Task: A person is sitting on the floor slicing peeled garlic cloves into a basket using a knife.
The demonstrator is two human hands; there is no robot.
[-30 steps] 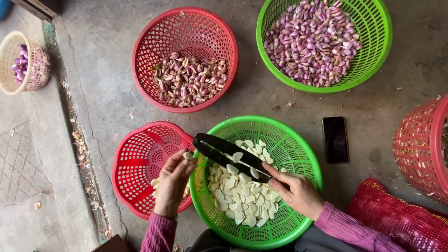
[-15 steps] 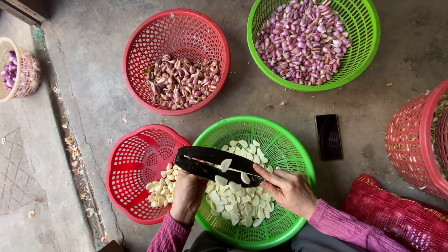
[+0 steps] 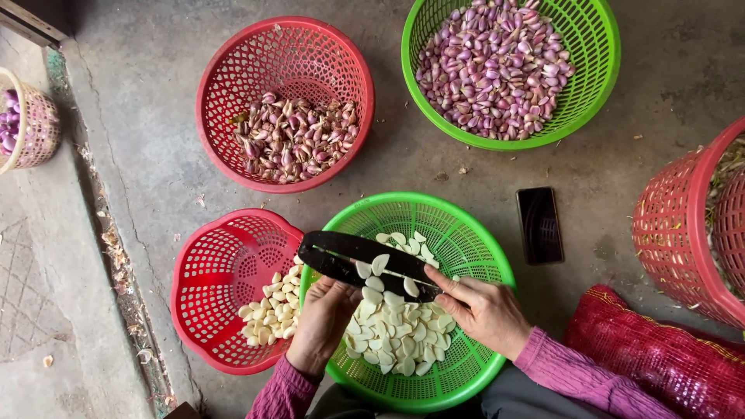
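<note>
A black slicer (image 3: 363, 261) lies across the near green basket (image 3: 473, 233), which holds white garlic slices (image 3: 396, 330). My right hand (image 3: 481, 310) grips the slicer's right end. My left hand (image 3: 326, 314) sits under its left end, fingers curled around something small that I cannot make out. Left of it, the small red basket (image 3: 209, 295) holds peeled garlic cloves (image 3: 272, 310).
A red basket (image 3: 233, 70) with unpeeled cloves and a green basket (image 3: 597, 62) of purple shallots stand farther off. A dark phone (image 3: 540, 225) lies on the concrete floor. At right are a red basket (image 3: 675, 225) and red mesh sack (image 3: 660, 365); a tan basket (image 3: 35, 128) at left.
The slicer has swung from a diagonal to nearly level across the basket. My left hand moved from the red basket's rim to under the slicer's left end.
</note>
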